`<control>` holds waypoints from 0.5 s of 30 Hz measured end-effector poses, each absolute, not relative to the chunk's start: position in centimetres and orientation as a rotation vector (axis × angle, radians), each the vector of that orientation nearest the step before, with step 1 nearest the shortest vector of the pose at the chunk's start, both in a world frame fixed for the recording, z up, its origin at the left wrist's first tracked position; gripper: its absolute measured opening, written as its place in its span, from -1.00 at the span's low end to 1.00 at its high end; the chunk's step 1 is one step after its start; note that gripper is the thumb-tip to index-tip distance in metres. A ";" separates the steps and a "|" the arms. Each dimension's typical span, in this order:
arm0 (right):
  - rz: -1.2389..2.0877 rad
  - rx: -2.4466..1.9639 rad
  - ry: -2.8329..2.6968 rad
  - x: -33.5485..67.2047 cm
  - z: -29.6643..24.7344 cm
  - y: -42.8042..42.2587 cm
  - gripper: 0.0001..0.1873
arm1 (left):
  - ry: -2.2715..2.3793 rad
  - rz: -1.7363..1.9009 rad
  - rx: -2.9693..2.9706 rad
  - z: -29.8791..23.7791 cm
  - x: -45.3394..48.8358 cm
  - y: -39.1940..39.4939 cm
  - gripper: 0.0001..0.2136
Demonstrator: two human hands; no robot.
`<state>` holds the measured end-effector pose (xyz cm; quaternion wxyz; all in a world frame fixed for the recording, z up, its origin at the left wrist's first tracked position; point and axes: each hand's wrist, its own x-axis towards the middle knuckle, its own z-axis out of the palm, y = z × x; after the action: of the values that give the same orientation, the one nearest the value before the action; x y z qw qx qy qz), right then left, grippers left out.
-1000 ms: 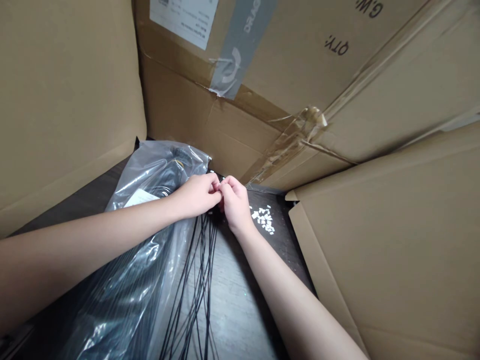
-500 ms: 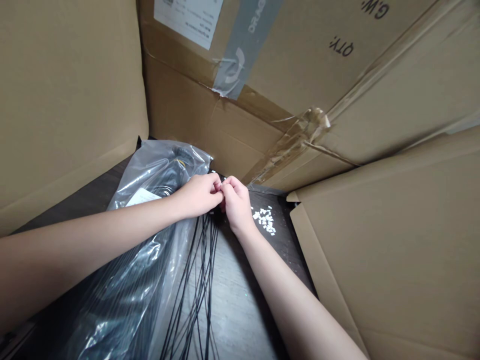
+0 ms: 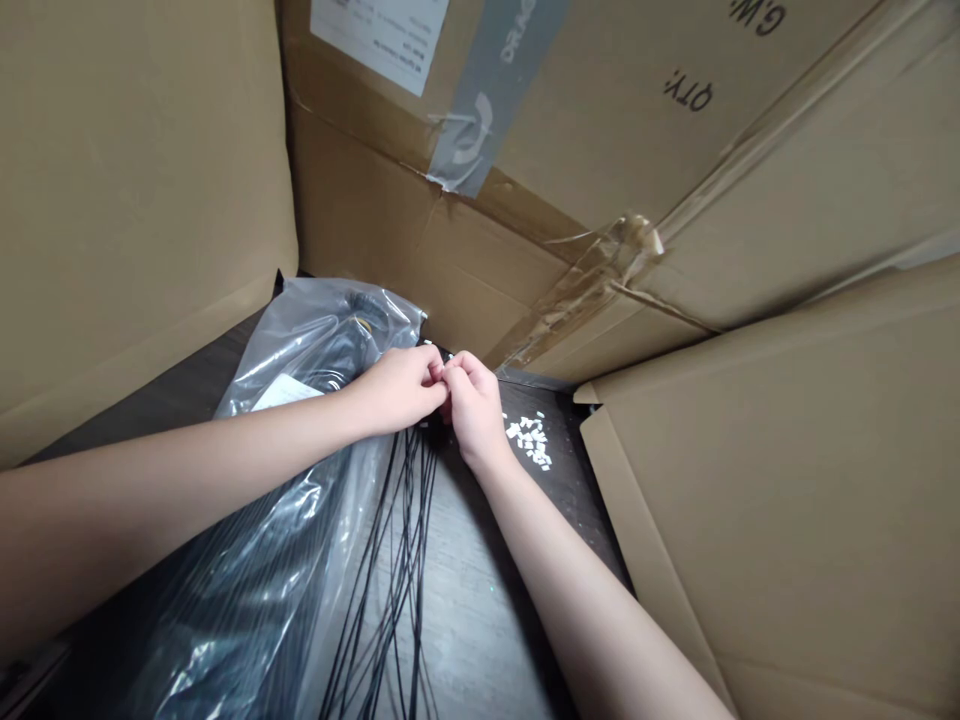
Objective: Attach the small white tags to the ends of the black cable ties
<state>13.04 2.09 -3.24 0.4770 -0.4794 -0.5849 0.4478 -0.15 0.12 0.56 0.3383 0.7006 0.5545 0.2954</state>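
My left hand (image 3: 405, 388) and my right hand (image 3: 474, 400) meet at the fingertips, both pinched closed. Whatever lies between the fingers is hidden or too small to make out. Thin black wires (image 3: 409, 540) run from beneath my hands toward the near edge of the view. Just right of my right hand, a small heap of tiny white pieces (image 3: 531, 440) lies on the dark table (image 3: 480, 580). Under my left forearm rests a clear plastic bag (image 3: 255, 590) full of black wires, with a white label (image 3: 286, 392) on it.
A taped cardboard box (image 3: 495, 240) with a white paper label stands behind my hands. Another cardboard box (image 3: 142, 200) rises at the left, and a cardboard panel (image 3: 787, 480) closes in the right side. A few white bits lie near the fingertips.
My hands stay pinched together in nearly the same place. The view has shifted very slightly; the wires, bag and white pieces look unmoved.
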 end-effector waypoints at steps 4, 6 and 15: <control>1.085 -1.168 -1.432 13.1 -3.2 2.0 -0.83 | 1.439 0.769 1.821 0.6 -0.1 0.1 -0.93; 1.079 -1.168 -1.432 13.1 -3.2 2.0 -0.82 | 1.438 0.765 1.819 0.6 -0.1 0.2 -0.93; 1.079 -1.163 -1.427 13.0 -3.3 2.0 -0.82 | 1.446 0.763 1.842 0.6 -0.1 0.1 -0.91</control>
<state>13.03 2.04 -3.26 0.4828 -0.4773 -0.5856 0.4429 -0.13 0.10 0.59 0.3328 0.7053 0.5536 0.2922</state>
